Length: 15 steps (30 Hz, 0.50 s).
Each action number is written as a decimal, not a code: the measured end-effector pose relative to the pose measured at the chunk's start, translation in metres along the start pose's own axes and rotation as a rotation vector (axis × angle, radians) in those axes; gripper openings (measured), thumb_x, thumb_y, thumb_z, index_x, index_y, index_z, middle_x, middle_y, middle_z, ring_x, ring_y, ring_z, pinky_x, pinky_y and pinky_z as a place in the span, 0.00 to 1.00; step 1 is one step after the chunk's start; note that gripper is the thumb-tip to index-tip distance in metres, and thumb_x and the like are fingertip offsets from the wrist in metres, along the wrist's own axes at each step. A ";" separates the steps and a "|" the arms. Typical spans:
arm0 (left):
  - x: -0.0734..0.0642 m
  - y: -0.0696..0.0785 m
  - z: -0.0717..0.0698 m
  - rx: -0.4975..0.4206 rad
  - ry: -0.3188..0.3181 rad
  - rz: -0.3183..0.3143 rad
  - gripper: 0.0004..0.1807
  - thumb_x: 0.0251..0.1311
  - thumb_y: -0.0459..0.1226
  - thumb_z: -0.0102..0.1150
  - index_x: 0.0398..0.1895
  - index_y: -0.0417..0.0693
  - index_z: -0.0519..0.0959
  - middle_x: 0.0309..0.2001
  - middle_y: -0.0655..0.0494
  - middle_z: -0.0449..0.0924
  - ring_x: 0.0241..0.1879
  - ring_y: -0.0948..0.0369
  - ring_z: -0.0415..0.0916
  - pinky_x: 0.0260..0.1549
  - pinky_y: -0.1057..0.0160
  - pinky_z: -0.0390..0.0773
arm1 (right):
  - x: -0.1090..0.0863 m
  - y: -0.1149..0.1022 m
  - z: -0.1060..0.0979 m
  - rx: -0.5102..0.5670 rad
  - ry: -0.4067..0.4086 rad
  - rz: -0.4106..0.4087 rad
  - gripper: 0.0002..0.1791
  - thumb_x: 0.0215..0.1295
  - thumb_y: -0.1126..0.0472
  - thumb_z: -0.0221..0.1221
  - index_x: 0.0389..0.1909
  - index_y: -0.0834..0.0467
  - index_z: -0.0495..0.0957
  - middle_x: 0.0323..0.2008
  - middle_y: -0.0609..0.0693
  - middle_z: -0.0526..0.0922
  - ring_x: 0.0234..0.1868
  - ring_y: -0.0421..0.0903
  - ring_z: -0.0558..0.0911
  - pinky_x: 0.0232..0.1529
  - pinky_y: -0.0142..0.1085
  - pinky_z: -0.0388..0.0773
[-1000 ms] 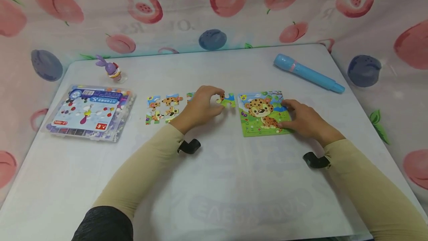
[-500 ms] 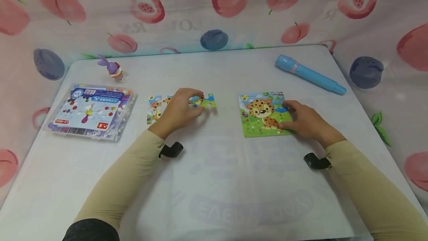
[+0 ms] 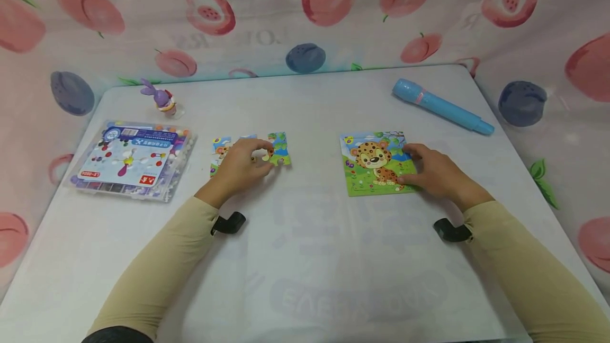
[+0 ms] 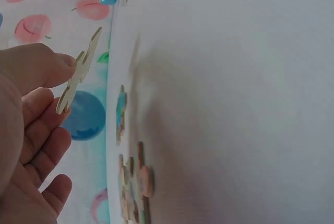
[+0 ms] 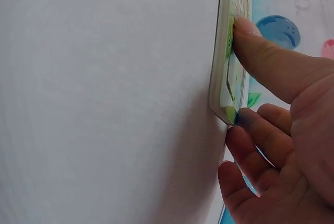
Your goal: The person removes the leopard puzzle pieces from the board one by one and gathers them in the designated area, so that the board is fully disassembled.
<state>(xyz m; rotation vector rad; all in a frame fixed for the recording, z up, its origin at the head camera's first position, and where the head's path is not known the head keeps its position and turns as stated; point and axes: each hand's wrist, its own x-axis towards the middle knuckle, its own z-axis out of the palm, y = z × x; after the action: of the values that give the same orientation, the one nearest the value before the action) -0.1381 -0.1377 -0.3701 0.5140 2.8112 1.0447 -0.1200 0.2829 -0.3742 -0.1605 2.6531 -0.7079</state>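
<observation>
My left hand pinches a jigsaw piece between thumb and fingers, tilted and raised above the table. In the head view it hovers over loose jigsaw pieces, partly hiding them. Several of these pieces show leopard spots, sky and grass. The square jigsaw puzzle, with a spotted leopard cub on green grass, lies flat right of the middle. My right hand holds its right edge, the thumb pressing on top and a fingertip touching the side near a corner.
A clear plastic box of small coloured parts lies on the left of the white table. Behind it stands a purple rabbit figurine. A light-blue tube-shaped thing lies at the back right.
My left hand has moved left, away from the square puzzle and over the loose pieces, carrying the jigsaw piece. My right hand has stayed on the puzzle's edge.
</observation>
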 end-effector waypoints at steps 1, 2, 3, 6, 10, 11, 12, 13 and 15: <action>0.000 -0.002 0.001 0.004 -0.005 0.006 0.17 0.59 0.34 0.67 0.52 0.40 0.82 0.57 0.45 0.79 0.64 0.48 0.67 0.61 0.49 0.68 | 0.000 0.000 0.000 0.001 0.000 0.001 0.47 0.64 0.49 0.68 0.74 0.67 0.55 0.66 0.73 0.64 0.70 0.70 0.58 0.67 0.65 0.52; -0.001 -0.003 0.001 0.004 -0.009 0.008 0.18 0.59 0.34 0.67 0.52 0.40 0.82 0.57 0.45 0.79 0.65 0.47 0.66 0.63 0.48 0.66 | 0.000 0.000 0.000 0.001 -0.001 0.002 0.47 0.64 0.49 0.68 0.74 0.67 0.55 0.66 0.73 0.65 0.70 0.70 0.58 0.67 0.65 0.52; -0.001 -0.004 0.002 0.006 -0.013 0.010 0.17 0.58 0.34 0.68 0.52 0.40 0.82 0.57 0.45 0.79 0.66 0.47 0.65 0.64 0.48 0.64 | 0.000 0.000 0.000 0.002 -0.001 0.002 0.47 0.64 0.49 0.68 0.74 0.66 0.55 0.66 0.73 0.65 0.70 0.70 0.58 0.67 0.65 0.52; -0.002 -0.007 0.004 0.010 -0.031 0.004 0.19 0.58 0.34 0.69 0.53 0.40 0.81 0.57 0.45 0.79 0.66 0.48 0.66 0.65 0.48 0.63 | 0.000 0.000 0.000 0.006 -0.003 0.000 0.47 0.64 0.49 0.67 0.74 0.66 0.55 0.66 0.73 0.65 0.70 0.70 0.58 0.67 0.65 0.52; -0.002 -0.009 0.007 0.018 -0.060 -0.013 0.20 0.59 0.34 0.68 0.55 0.39 0.81 0.56 0.46 0.80 0.59 0.49 0.70 0.59 0.49 0.68 | -0.001 0.000 0.000 0.006 -0.002 -0.004 0.47 0.64 0.49 0.67 0.74 0.66 0.55 0.66 0.73 0.65 0.70 0.70 0.59 0.67 0.65 0.52; -0.002 -0.009 0.007 0.023 -0.065 -0.017 0.20 0.59 0.35 0.67 0.55 0.39 0.81 0.55 0.46 0.80 0.58 0.49 0.70 0.58 0.49 0.69 | -0.001 0.000 0.000 0.005 -0.002 -0.002 0.47 0.64 0.49 0.67 0.74 0.66 0.55 0.66 0.73 0.65 0.70 0.70 0.59 0.67 0.65 0.52; -0.002 -0.009 0.007 0.031 -0.070 -0.019 0.20 0.59 0.35 0.67 0.55 0.39 0.81 0.55 0.46 0.80 0.57 0.49 0.71 0.58 0.49 0.69 | -0.001 0.000 0.000 0.005 -0.002 -0.001 0.47 0.64 0.49 0.67 0.74 0.66 0.55 0.66 0.73 0.65 0.70 0.70 0.59 0.67 0.65 0.52; -0.002 -0.009 0.008 0.038 -0.074 -0.020 0.20 0.60 0.35 0.67 0.55 0.39 0.81 0.55 0.46 0.80 0.56 0.49 0.71 0.57 0.49 0.70 | -0.001 0.000 0.000 0.004 -0.001 0.000 0.47 0.64 0.48 0.67 0.74 0.66 0.56 0.66 0.72 0.65 0.70 0.70 0.59 0.67 0.65 0.52; -0.001 -0.010 0.008 0.057 -0.080 -0.020 0.20 0.60 0.35 0.67 0.55 0.40 0.81 0.55 0.45 0.80 0.57 0.49 0.71 0.58 0.49 0.69 | -0.001 0.000 0.000 0.002 -0.001 0.000 0.46 0.64 0.48 0.67 0.74 0.65 0.56 0.66 0.72 0.65 0.70 0.70 0.59 0.67 0.65 0.52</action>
<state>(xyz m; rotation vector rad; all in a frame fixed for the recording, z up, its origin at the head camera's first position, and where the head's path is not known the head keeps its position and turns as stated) -0.1378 -0.1403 -0.3832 0.5206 2.7769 0.9220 -0.1194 0.2832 -0.3737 -0.1605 2.6516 -0.7110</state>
